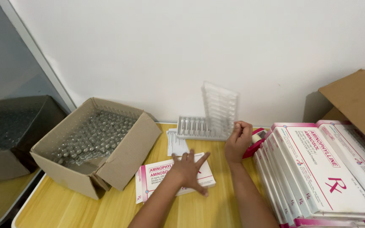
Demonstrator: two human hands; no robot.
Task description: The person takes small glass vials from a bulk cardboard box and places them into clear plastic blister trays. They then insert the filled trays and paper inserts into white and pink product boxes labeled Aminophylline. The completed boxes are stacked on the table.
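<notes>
Nearest, your left hand (189, 169) lies flat with fingers spread, palm down on a white-and-pink flat carton (172, 179) that rests on the yellow wooden bench (216, 207). The hand presses on it and grips nothing. The carton sits near the middle of the bench, just right of the open cardboard box (96, 145).

Just right of that, your forearm runs up to your right hand (238, 141), which is curled closed. Its fingers close around the lower right edge of a clear plastic tray (219, 109) standing upright. A red tape dispenser (255, 141) sits just beside that hand, partly hidden behind it.

At the right edge, a stack of white-and-pink cartons (317, 173) stands leaning in a row, close against your right forearm. Above them, a brown cardboard flap (360, 101) juts in from the corner.

Beyond the left hand, a folded paper leaflet (176, 143) lies flat, touching the far end of the carton. Behind it, a second clear tray of glass ampoules (195, 126) lies flat by the wall, with the upright tray rising at its right end.

To the left, the cardboard box is filled with small clear glass ampoules (91, 137), packed tight. Further left, a dark glass panel (13, 105) reflects the box.

Farthest, a plain white wall (170, 42).
</notes>
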